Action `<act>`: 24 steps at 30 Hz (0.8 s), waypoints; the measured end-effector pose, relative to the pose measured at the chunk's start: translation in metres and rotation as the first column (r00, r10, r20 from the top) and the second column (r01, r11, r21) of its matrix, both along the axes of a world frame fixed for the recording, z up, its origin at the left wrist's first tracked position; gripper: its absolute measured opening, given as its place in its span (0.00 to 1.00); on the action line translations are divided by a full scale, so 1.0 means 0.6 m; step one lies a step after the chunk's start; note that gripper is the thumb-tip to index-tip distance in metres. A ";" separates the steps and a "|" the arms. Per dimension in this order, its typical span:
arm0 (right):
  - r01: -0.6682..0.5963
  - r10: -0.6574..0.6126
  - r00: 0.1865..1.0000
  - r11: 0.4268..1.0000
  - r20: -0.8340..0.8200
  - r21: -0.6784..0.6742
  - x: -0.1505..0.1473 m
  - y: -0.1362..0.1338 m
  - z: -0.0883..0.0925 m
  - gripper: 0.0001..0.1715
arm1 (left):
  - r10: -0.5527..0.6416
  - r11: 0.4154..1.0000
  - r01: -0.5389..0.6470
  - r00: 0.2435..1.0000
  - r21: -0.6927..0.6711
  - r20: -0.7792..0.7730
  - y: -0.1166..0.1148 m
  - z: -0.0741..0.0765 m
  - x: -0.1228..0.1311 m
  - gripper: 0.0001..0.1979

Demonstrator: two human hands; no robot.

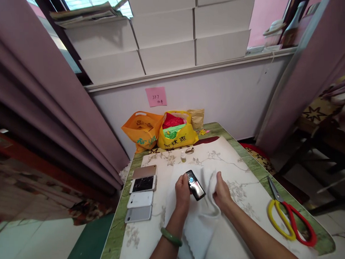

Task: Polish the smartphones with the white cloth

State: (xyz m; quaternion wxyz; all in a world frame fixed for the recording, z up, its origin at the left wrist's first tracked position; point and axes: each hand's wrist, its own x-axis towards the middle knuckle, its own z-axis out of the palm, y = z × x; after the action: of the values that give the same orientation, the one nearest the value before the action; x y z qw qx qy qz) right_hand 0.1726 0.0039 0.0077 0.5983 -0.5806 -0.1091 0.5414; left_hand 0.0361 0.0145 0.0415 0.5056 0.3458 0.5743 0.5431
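My left hand (183, 191), with a green bangle on its wrist, is closed round a black keypad phone (196, 186) above the table. The phone tilts, its keys at the upper left and its shiny screen at the lower right. My right hand (222, 192) grips the edge of a white cloth (197, 228), which spreads under both hands and bunches up between them. To the left, several phones lie in a column: a rose-gold one (144, 172), one with a dark cracked screen (143, 184), a white one (140, 199) and a silver one (138, 213).
Large scissors (290, 216) with yellow and red handles lie at the right. A small bottle (183, 156) and a ring-like item (190, 150) are beyond the phone. Orange (142, 130) and yellow (177, 141) bags stand at the back, beside a brown pouch (197, 118).
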 end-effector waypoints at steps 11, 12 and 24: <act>-0.406 0.243 0.816 0.887 0.524 0.222 -0.024 -0.004 0.056 0.31 | -0.206 0.939 0.296 0.893 0.177 -0.400 0.001 0.018 0.003 0.20; -0.429 0.239 0.786 0.875 0.570 0.225 -0.029 -0.006 0.058 0.30 | -0.180 0.942 0.278 0.894 0.191 -0.411 0.000 0.021 0.005 0.20; -0.346 0.257 0.894 0.917 0.367 0.200 -0.054 -0.033 0.048 0.33 | 0.034 0.990 -0.016 0.992 0.143 -0.124 0.009 0.032 0.002 0.18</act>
State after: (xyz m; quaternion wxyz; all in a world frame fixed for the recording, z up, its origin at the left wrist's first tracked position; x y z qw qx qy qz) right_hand 0.1405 -0.0162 0.0362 0.5500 -0.5557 -0.3682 0.5031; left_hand 0.0374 0.0201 0.0605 0.4358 0.4070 0.5693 0.5660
